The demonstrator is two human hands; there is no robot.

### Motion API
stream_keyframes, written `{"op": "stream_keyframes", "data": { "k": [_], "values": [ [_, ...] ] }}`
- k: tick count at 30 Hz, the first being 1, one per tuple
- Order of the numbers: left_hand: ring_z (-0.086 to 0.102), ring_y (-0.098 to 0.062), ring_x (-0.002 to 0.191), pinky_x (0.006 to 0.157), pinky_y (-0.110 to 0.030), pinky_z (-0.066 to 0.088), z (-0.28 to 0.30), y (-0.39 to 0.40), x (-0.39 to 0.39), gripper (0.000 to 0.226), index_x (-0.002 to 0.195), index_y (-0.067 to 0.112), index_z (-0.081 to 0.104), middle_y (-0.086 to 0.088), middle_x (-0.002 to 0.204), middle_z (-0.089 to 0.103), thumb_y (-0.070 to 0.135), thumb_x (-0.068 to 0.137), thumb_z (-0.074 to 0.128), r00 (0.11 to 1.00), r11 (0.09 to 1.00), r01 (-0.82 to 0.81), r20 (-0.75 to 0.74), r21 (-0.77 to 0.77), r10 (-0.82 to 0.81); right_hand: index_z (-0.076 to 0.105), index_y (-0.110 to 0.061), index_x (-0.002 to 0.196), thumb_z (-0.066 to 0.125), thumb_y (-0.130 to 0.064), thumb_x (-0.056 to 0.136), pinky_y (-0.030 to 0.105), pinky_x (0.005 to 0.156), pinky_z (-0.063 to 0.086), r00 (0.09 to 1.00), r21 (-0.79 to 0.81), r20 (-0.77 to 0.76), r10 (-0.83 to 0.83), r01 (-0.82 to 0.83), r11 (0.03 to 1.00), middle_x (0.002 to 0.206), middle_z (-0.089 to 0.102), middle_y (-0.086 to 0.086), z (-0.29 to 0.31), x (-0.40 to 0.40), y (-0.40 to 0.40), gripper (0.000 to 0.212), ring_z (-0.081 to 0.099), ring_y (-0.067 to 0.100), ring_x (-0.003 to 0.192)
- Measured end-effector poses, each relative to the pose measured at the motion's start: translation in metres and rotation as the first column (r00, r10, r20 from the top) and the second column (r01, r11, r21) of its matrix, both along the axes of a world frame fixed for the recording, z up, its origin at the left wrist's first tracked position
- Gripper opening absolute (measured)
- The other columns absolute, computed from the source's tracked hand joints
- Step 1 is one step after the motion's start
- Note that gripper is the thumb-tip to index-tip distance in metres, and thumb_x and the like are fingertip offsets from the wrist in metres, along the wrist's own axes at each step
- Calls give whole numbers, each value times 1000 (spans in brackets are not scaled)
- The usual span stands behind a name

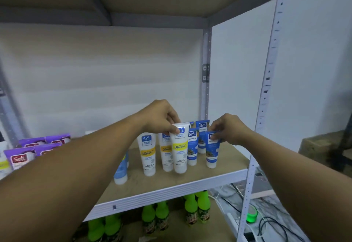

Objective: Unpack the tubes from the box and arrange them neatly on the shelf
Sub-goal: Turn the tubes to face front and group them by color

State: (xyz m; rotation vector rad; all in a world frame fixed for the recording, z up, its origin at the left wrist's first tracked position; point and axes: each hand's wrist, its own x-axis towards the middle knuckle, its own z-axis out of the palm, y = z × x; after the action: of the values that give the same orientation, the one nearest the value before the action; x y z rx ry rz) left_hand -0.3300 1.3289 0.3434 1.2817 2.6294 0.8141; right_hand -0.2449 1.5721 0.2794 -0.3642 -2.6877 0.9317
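My left hand point(161, 117) pinches the top of a white and yellow tube point(180, 153) that stands cap-down near the front of the wooden shelf point(219, 165). Two more white and yellow tubes point(148, 156) stand just left of it. My right hand point(231, 129) pinches the top of a blue tube point(211, 152) standing at the right. Other blue tubes point(192, 149) stand upright between and behind these. Another light blue tube point(121, 173) is partly hidden behind my left forearm. No box shows in this view.
Purple cartons point(21, 158) stand at the left end of the shelf. Green bottles point(196, 209) fill the shelf below. A metal upright point(255, 146) bounds the shelf on the right, with cables and a green roll point(252, 215) on the floor beyond.
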Motion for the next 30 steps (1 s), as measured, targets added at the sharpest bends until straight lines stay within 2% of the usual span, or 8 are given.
{"op": "stream_keyframes", "data": {
  "k": [2, 6, 13, 21, 30],
  "values": [
    [75, -10, 77, 71, -27, 62, -9, -2, -3, 20, 97, 13, 79, 2, 83, 78, 13, 78, 83, 1000, 1000, -4, 19, 0, 4, 75, -10, 91, 77, -3, 77, 38, 72, 61, 1000, 2, -17, 10, -10, 1000, 95, 72, 6, -4, -6, -1, 16, 70, 22, 87],
    [74, -8, 75, 67, -24, 61, -22, -1, -5, 21, 98, 11, 78, 4, 83, 77, 12, 78, 83, 998, 1000, -10, 58, 4, 10, 73, -9, 98, 75, -5, 80, 33, 72, 61, 999, 8, -30, 28, -28, 1000, 102, 70, 6, -6, -15, -1, 18, 68, 20, 92],
    [75, -9, 75, 64, -21, 60, -34, -6, -14, 23, 98, 12, 78, 1, 87, 78, 12, 76, 84, 995, 996, -50, 93, 67, 44, 71, -10, 100, 73, -7, 83, 20, 57, 54, 998, -7, -41, 39, -39, 999, 106, 69, 6, -8, -22, 5, 18, 66, 21, 96],
    [75, -9, 77, 73, -30, 63, -40, -10, -19, 31, 106, 12, 77, 1, 92, 77, 13, 75, 85, 992, 994, -46, 118, 97, 34, 70, -10, 101, 71, -8, 84, 32, 69, 60, 998, 4, -40, 40, -39, 999, 107, 69, 6, -9, -27, 8, 17, 64, 20, 99],
    [75, -9, 79, 75, -33, 63, -43, -10, -23, 32, 104, 14, 78, 3, 92, 78, 17, 74, 87, 993, 994, -33, 113, 102, 21, 69, -13, 102, 70, -9, 85, 24, 60, 56, 998, 7, -42, 52, -51, 999, 111, 67, 5, -9, -27, 6, 18, 62, 20, 102]
  ]
}}
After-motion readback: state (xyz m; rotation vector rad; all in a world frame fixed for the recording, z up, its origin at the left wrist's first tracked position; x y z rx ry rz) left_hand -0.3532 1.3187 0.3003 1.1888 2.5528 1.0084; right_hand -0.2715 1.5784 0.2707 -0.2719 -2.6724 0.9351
